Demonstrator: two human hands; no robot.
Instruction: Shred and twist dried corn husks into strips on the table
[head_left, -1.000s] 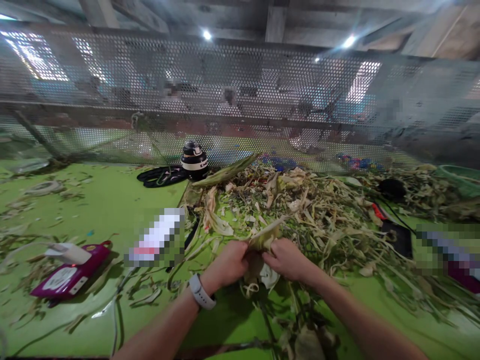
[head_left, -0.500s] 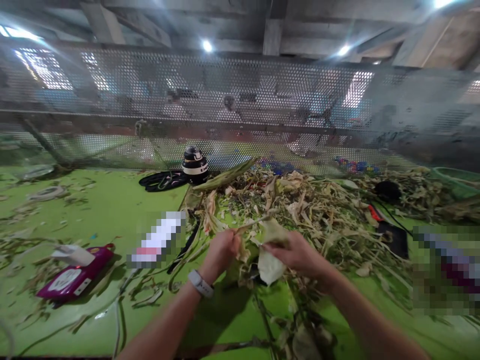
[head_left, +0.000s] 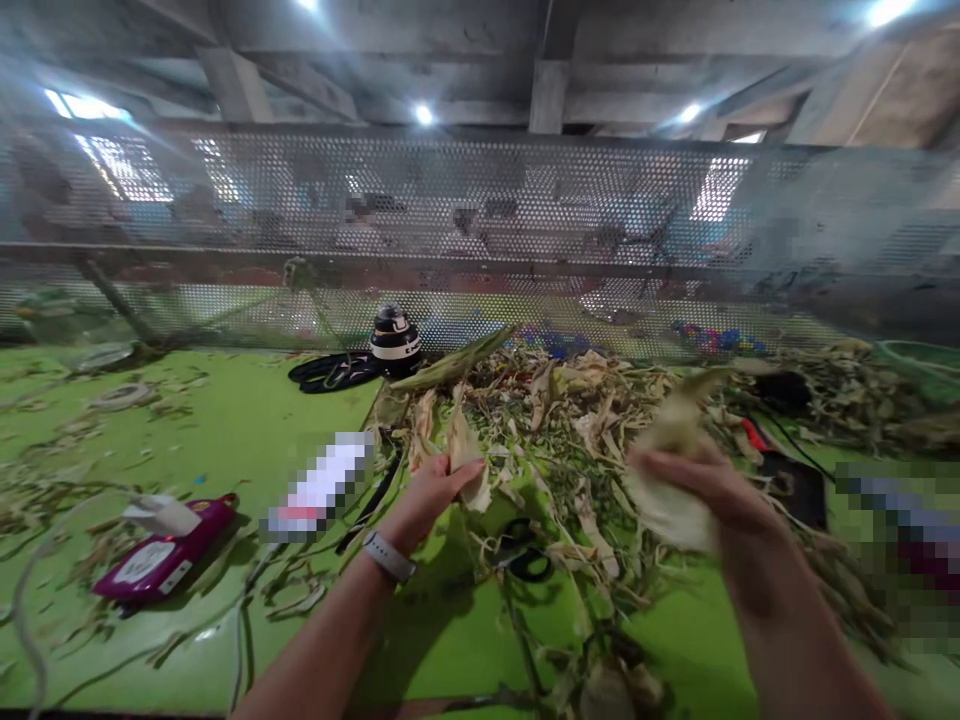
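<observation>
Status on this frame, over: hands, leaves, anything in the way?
Left hand gripping a pale dried leaf. Right hand gripping a second leaf, blurred. Black-handled scissors on the green table between the hands.

A pale, dry husk strip (head_left: 462, 438) stands pointed end up in the left grip (head_left: 421, 495). Well apart, a wider, blurred cream husk piece (head_left: 671, 512) hangs below the right grip (head_left: 709, 480).

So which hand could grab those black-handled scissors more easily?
Probably the left hand: it looks nearer the scissors, while the right hand is farther off to the side. Both are busy, though: the left holds a pale husk strip, the right a wider husk piece.
</observation>
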